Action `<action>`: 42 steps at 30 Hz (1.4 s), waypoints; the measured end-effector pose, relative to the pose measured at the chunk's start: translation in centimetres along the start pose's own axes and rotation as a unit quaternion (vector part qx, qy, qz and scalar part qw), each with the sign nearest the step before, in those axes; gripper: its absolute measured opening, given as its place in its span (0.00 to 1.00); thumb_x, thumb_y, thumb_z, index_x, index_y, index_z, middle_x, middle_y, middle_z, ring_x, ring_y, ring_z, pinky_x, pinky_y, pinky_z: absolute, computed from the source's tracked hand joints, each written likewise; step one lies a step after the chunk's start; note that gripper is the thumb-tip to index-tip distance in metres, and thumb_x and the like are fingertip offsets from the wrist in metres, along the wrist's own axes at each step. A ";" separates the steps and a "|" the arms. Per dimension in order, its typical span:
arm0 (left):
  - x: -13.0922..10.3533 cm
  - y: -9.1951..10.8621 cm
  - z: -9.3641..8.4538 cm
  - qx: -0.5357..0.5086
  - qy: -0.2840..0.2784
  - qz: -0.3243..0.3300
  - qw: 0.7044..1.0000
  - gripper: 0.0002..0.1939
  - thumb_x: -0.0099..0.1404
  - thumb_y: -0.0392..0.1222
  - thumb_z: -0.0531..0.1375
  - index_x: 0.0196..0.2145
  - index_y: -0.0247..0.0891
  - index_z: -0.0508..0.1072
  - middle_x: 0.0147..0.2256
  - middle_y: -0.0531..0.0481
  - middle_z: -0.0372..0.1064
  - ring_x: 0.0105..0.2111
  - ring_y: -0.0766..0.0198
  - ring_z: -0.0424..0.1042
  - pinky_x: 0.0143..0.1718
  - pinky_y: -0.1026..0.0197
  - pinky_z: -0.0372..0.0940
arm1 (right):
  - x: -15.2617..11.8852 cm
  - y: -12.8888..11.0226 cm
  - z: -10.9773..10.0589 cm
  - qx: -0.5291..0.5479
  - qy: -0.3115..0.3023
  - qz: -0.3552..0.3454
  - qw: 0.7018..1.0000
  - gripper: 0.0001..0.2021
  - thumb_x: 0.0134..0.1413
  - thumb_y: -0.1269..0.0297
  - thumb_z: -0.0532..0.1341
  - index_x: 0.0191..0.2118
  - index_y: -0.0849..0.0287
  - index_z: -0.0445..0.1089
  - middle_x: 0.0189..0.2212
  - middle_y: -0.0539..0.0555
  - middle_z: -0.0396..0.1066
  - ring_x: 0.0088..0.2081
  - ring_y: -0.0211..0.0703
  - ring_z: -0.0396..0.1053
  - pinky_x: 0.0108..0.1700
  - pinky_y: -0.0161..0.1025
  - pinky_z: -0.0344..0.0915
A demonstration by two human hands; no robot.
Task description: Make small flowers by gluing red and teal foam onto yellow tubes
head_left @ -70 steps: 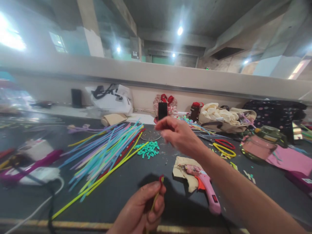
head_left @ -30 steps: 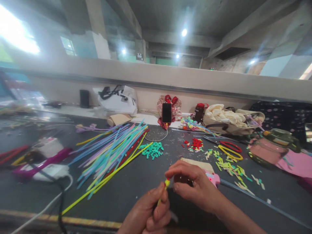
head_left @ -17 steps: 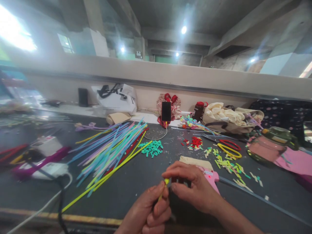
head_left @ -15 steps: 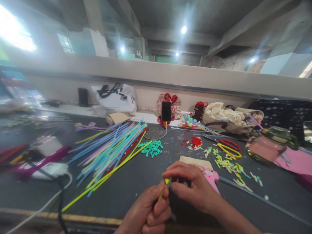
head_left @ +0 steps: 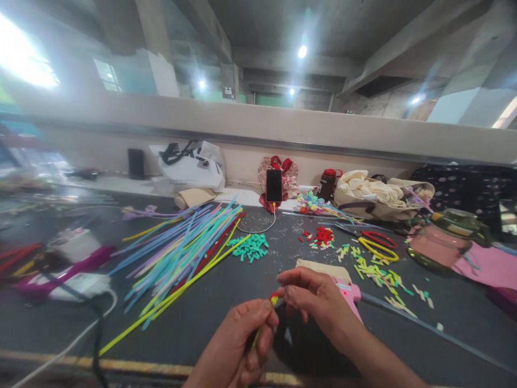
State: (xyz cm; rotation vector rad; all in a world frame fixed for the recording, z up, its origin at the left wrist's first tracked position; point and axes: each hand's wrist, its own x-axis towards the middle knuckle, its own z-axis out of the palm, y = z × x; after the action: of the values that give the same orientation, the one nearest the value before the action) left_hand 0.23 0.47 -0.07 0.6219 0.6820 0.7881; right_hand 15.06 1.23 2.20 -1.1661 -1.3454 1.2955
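Head view: above the counter point(head_left: 173, 334), a thin yellowish stem point(head_left: 256, 338) with a red-and-yellow tip point(head_left: 274, 299) is pinched between thumb and fingers of the left hand point(head_left: 247, 327). Light and bendable, by appearance, it is best gripped just below the possibly fragile tip, beside which the right hand point(head_left: 317, 299) is held loosely curled, fingers parted, nothing visibly grasped.
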 end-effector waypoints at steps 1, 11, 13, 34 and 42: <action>-0.1 0.0 0.2 0.031 0.031 0.021 0.999 0.12 0.53 0.46 0.57 0.21 0.34 0.66 0.09 0.60 0.55 0.07 0.80 0.44 0.08 0.76 0.38 | 0.1 0.0 0.0 0.005 -0.002 0.008 1.000 0.07 0.44 0.67 0.58 0.32 0.61 0.69 0.22 0.49 0.70 0.20 0.32 0.64 0.17 0.26 0.53; -0.6 0.1 0.8 0.198 0.078 0.063 0.975 0.14 0.51 0.48 0.57 0.19 0.34 0.66 0.09 0.59 0.57 0.08 0.79 0.45 0.09 0.74 0.38 | 0.0 -0.8 0.0 -0.011 -0.057 0.062 0.996 0.06 0.44 0.66 0.58 0.22 0.62 0.66 0.15 0.45 0.65 0.16 0.29 0.59 0.16 0.25 0.50; -0.4 0.1 0.6 0.199 0.079 0.062 0.975 0.15 0.50 0.50 0.58 0.19 0.34 0.67 0.09 0.59 0.57 0.07 0.79 0.45 0.09 0.74 0.38 | -0.2 -1.2 0.1 -0.006 -0.060 0.068 0.996 0.07 0.44 0.65 0.58 0.23 0.62 0.66 0.16 0.46 0.65 0.17 0.29 0.59 0.17 0.26 0.50; -0.1 0.3 -0.5 0.134 0.122 0.057 0.982 0.11 0.45 0.44 0.63 0.19 0.36 0.64 0.11 0.58 0.60 0.09 0.77 0.51 0.09 0.74 0.46 | -0.1 0.0 0.2 0.029 -0.003 0.012 1.000 0.17 0.51 0.54 0.53 0.35 0.63 0.69 0.24 0.52 0.71 0.16 0.30 0.64 0.13 0.25 0.48; 0.0 0.5 -0.1 0.091 0.167 0.146 0.971 0.10 0.41 0.36 0.65 0.21 0.35 0.66 0.14 0.58 0.62 0.14 0.74 0.59 0.14 0.72 0.55 | -1.5 1.5 1.5 0.090 0.030 0.059 0.994 0.09 0.47 0.59 0.56 0.30 0.60 0.63 0.23 0.47 0.66 0.13 0.26 0.59 0.10 0.23 0.45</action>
State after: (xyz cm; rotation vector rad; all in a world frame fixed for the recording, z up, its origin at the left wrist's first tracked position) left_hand -0.04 0.76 0.21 0.7758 0.9923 1.1268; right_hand 13.85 -0.46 0.66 -1.1630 -1.1059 1.4230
